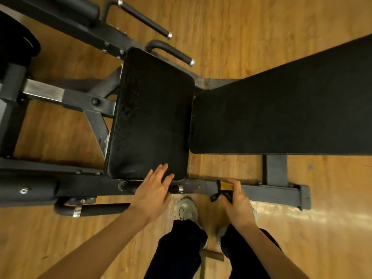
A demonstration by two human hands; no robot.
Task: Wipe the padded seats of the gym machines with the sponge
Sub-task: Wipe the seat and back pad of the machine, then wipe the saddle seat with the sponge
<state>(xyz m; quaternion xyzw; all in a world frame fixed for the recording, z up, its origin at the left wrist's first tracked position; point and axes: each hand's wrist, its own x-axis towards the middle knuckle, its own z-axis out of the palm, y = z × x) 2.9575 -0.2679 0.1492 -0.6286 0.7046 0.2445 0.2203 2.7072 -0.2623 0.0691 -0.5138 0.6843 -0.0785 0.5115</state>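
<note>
Head view: right hand point(236, 200) pinches a yellow-and-black sponge point(224, 190) above the near frame rail. Left hand point(154, 191), fingers spread straight, reaches the near edge of the worn, black, rectangular padded seat point(151, 113).

Pretty warm, yellowish indoor light all over, medium bright. A shiny glare streak is seen on the wooden floor point(281, 210) at lower right, so the light seems to be coming from above on that side. The black seat pad point(149, 117) is only faintly lit, with a dull sheen and scuff marks picked out. Strong wide-angle bending is noticed at the edges. The left hand point(155, 190) is slightly smeared by motion blur.
</note>
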